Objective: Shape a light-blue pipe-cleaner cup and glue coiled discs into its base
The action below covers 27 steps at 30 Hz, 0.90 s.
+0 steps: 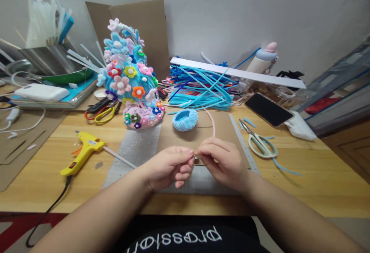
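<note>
Over the near middle of the table, my left hand (176,166) and my right hand (222,162) meet with fingertips pinched together. Something tiny sits between the fingertips, too small and covered to make out. From behind my right hand's knuckles a pink pipe cleaner (210,120) rises and curves toward the back; its lower end is hidden by the hand. Just beyond my hands, on a brown cardboard sheet (170,139), rests a small light-blue bowl shape (185,120) made of fuzzy pipe cleaners, hollow side up.
A yellow glue gun (83,151) lies left with its cord trailing off the front. Behind it stand yellow-handled pliers (104,115) and a flower-covered pipe-cleaner piece (130,79). Blue pipe cleaners (199,87) pile up behind. To the right are scissors (263,145) and a phone (268,108).
</note>
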Tool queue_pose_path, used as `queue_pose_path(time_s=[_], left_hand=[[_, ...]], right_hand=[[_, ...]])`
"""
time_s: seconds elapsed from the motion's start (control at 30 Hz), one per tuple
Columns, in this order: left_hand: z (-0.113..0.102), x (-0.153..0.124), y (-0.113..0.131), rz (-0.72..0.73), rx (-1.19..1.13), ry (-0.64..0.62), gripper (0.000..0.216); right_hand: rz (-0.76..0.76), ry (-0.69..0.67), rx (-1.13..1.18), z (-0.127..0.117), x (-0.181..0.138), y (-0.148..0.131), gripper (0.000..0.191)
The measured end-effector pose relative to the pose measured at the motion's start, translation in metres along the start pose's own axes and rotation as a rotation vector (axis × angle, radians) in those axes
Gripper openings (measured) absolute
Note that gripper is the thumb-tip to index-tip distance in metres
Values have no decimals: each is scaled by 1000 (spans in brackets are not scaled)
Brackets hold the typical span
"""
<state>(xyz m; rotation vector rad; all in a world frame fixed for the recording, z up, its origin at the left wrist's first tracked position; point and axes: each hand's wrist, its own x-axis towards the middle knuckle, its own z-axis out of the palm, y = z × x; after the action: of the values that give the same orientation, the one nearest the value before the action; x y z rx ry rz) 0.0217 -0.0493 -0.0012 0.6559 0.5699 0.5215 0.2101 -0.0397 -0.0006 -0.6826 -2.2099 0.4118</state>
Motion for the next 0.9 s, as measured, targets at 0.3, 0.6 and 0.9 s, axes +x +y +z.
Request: queue_pose_path(time_s=[0.3, 0.6, 0.9], left_hand=[[3, 2, -4, 136, 79, 117, 30], [-4, 2, -3, 75, 105, 71, 30], [-6, 0, 0, 67, 90, 49, 23]], right_hand=[[-5, -16, -37, 0, 1, 0, 13], [29, -63, 77, -6, 6, 0, 13], [158, -104, 268, -8, 9, 5, 6]])
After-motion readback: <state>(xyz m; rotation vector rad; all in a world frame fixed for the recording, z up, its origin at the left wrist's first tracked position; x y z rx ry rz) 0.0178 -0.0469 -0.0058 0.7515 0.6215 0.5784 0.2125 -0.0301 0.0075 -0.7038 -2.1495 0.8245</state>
